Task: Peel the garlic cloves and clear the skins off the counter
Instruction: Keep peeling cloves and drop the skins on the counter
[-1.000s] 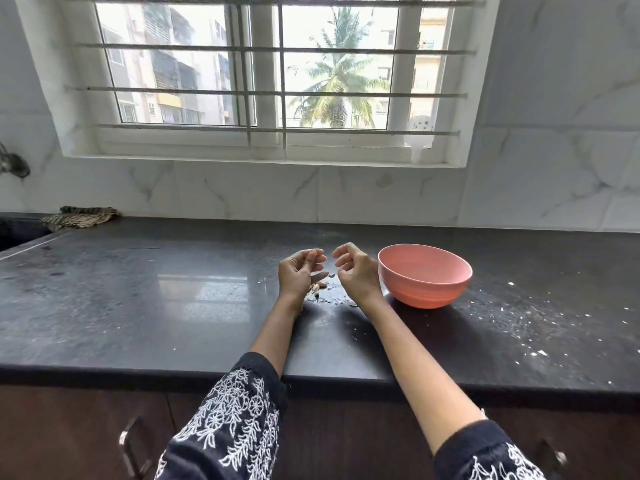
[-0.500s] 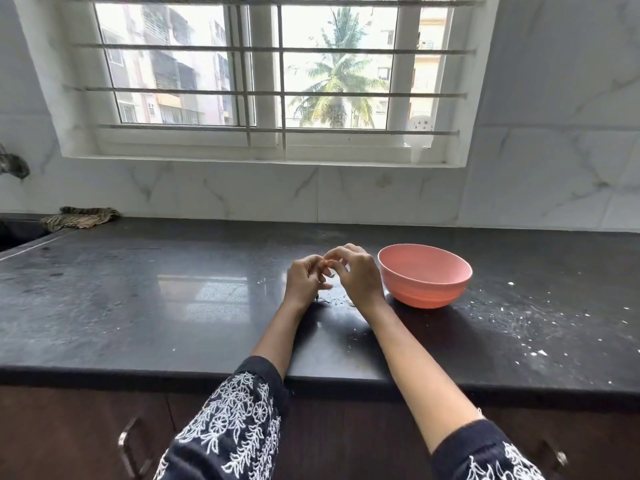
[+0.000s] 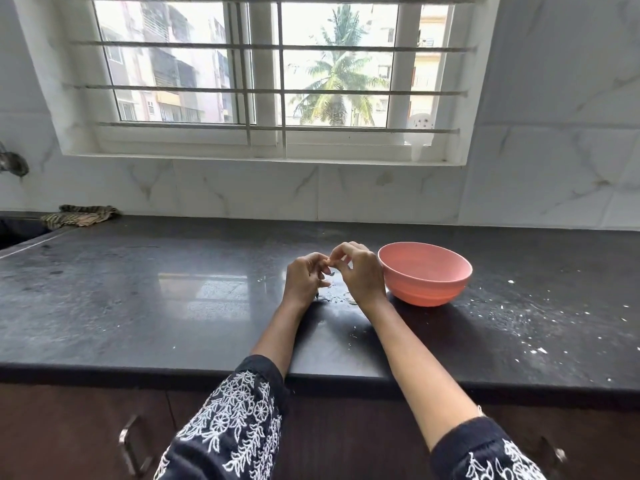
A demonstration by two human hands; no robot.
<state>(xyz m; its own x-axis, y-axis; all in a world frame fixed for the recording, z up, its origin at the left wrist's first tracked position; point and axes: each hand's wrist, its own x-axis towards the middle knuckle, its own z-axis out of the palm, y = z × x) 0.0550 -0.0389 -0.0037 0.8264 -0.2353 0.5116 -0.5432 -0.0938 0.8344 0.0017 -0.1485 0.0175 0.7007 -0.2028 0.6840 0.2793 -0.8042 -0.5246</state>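
My left hand (image 3: 304,278) and my right hand (image 3: 358,271) meet just above the black counter (image 3: 138,306), fingertips together. Between them they pinch a small pale garlic clove (image 3: 329,261), mostly hidden by the fingers. Under the hands lie bits of garlic skin (image 3: 337,296) on the counter. A pink bowl (image 3: 425,278) stands just right of my right hand; its inside is hidden from this angle.
White flecks of skin (image 3: 533,348) are scattered over the counter right of the bowl. A folded striped cloth (image 3: 79,216) lies at the back left beside the sink edge. The counter's front edge runs below my forearms, with cabinet handles (image 3: 131,445) underneath.
My hands were apart above the skins a second ago; they have come together and lifted slightly, both now pinching the clove. The bowl has not moved.
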